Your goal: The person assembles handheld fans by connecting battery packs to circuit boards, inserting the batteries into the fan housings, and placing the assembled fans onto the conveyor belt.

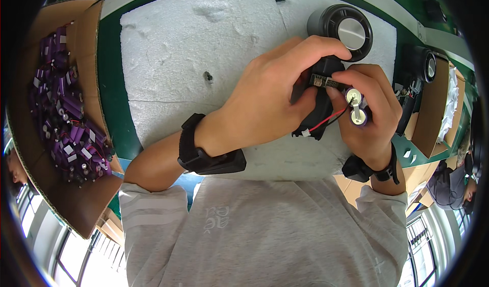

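In the head view, the left grip (270,91) is closed around a black housing (322,111), thumb on the near side and forefinger stretched over the far end; the right grip (379,109) is narrow, its bent fingers and palm holding a two-cell battery pack (358,117) with both round metal ends facing up; a small circuit board (326,81) lies between the two grips, over the housing, its right end at the fingertips of the right grip; a red wire (326,119) runs from the right grip toward a white connector (306,133), which sits at the near end of the housing, below the left grip's thumb.

Just beyond both grips stands a black cylinder (318,22) with a silver disc (351,33) on its face; beneath the grips spreads a white foam slab (168,42), with a dark scrap (208,77) left of the left grip; the slab rests on a green desk (116,83); far left of the left grip is a cardboard box (89,42) of purple battery cells (61,98); right of the right grip are a second black cylinder (420,63) and another cardboard box (430,114); each wrist, behind its grip, wears a black strap.
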A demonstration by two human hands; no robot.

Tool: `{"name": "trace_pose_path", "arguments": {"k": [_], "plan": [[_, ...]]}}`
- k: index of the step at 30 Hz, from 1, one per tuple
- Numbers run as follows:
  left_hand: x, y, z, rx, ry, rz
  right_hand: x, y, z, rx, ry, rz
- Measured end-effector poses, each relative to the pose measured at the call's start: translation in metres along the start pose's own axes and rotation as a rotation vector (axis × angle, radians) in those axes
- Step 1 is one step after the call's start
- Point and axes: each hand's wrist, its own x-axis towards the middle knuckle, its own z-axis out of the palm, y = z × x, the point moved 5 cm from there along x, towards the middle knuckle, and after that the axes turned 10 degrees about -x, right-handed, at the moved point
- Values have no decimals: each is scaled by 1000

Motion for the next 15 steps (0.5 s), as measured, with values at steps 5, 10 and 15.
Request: {"name": "trace_pose_path", "arguments": {"k": [5,10,15], "plan": [[0,0,3,30,29,-10,0,-4,-2,-22,28,27],[0,0,3,53,61,-21,0,-4,-1,-57,21,56],[-1,0,3,65,58,-23,-1,-5,-1,-64,25,56]]}}
